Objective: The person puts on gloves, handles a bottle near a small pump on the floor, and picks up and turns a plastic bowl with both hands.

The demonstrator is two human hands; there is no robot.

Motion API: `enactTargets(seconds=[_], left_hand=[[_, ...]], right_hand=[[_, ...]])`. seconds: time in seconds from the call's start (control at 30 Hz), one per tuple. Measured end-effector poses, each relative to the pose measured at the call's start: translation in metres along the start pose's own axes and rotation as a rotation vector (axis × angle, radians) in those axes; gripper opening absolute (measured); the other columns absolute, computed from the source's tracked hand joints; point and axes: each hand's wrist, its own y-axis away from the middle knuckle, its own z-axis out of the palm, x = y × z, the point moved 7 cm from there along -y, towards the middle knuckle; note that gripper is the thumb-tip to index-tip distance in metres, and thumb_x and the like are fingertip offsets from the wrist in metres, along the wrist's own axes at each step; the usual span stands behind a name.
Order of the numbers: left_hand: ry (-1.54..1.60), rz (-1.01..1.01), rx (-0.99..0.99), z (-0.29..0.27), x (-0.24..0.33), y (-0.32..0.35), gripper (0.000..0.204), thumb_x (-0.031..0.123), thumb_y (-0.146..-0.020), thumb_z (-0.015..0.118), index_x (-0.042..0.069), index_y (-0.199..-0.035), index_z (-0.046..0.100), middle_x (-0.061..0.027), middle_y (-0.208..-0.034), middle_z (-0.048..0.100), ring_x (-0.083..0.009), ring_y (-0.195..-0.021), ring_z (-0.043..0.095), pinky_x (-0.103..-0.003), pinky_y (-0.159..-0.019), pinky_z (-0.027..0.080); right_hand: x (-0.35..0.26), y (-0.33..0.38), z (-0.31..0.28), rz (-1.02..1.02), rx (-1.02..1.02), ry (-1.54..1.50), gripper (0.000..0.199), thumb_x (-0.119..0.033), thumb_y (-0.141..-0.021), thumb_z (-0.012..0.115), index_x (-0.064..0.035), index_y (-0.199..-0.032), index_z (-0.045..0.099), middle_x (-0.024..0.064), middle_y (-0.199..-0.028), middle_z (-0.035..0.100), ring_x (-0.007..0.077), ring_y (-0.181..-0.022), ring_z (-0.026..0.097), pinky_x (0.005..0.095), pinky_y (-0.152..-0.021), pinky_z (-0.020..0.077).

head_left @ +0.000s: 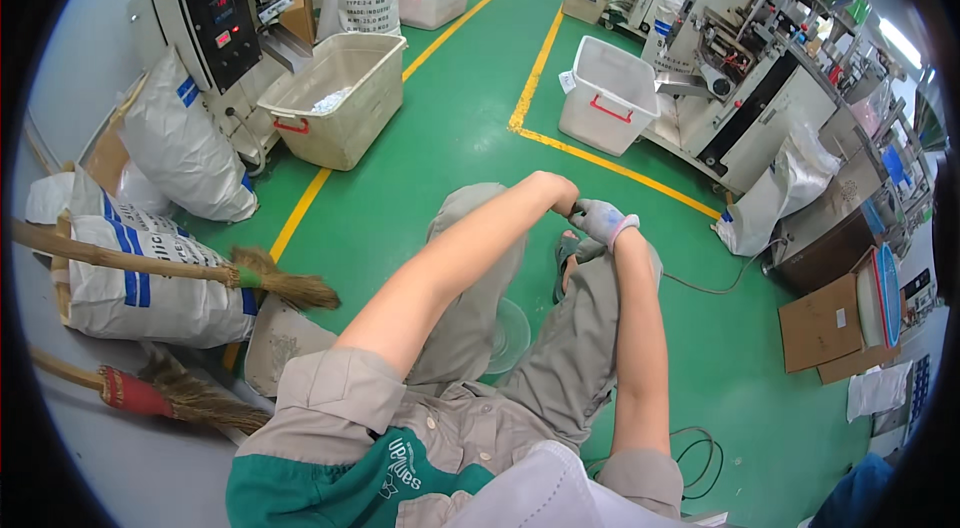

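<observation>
My left hand (558,191) is bare and bent down at the wrist above my knees; its fingers are mostly hidden. Against it rests my right hand (600,221), in a pale grey-white glove with a bluish stain and a pink cuff. The gloved fingers curl in toward the left hand, and anything between the two is too small or covered to make out. Below, between my trousered legs, a round clear plastic piece (510,336) shows near the floor. A sandalled foot (566,268) shows beside my right knee.
Left stand brooms (285,288), a dustpan (285,343), white sacks (185,143) and a beige bin (350,133) by a machine (215,3). On the right are a white bin (610,93), another machine (750,78), a sack (780,188), cardboard box (822,328) and floor cable (715,288).
</observation>
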Motion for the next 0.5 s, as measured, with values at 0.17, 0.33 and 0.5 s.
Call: enactTargets(seconds=[0.17, 0.33, 0.5], left_hand=[[0.006, -0.034, -0.004, -0.0021, 0.0056, 0.0008, 0.032, 0.032, -0.08, 0.058, 0.003, -0.092, 0.067, -0.0152, -0.082, 0.068, -0.0275, -0.071, 0.066, -0.038, -0.064, 0.051], [0.024, -0.03, 0.014, -0.0029, 0.002, 0.0015, 0.032, 0.032, -0.08, 0.057, 0.003, -0.089, 0.067, -0.015, -0.081, 0.068, -0.0276, -0.07, 0.065, -0.038, -0.063, 0.051], [0.002, -0.02, -0.028, -0.0022, 0.0016, 0.0037, 0.03, 0.031, -0.079, 0.058, 0.004, -0.091, 0.067, -0.0145, -0.08, 0.067, -0.0272, -0.069, 0.065, -0.038, -0.062, 0.05]], right_hand=[[0.0053, 0.0011, 0.001, -0.005, 0.023, 0.008, 0.033, -0.027, -0.081, 0.058, -0.0062, -0.107, 0.063, 0.0164, -0.096, 0.067, 0.0277, -0.089, 0.065, 0.037, -0.081, 0.0486], [0.0056, -0.0022, 0.0013, -0.02, 0.02, 0.006, 0.034, -0.028, -0.081, 0.059, -0.0066, -0.107, 0.063, 0.0164, -0.097, 0.067, 0.0276, -0.089, 0.065, 0.037, -0.081, 0.0485], [0.003, -0.0026, 0.0021, -0.02, 0.007, -0.001, 0.033, -0.028, -0.082, 0.059, -0.0065, -0.107, 0.063, 0.0156, -0.095, 0.067, 0.0266, -0.087, 0.065, 0.0366, -0.08, 0.0485]])
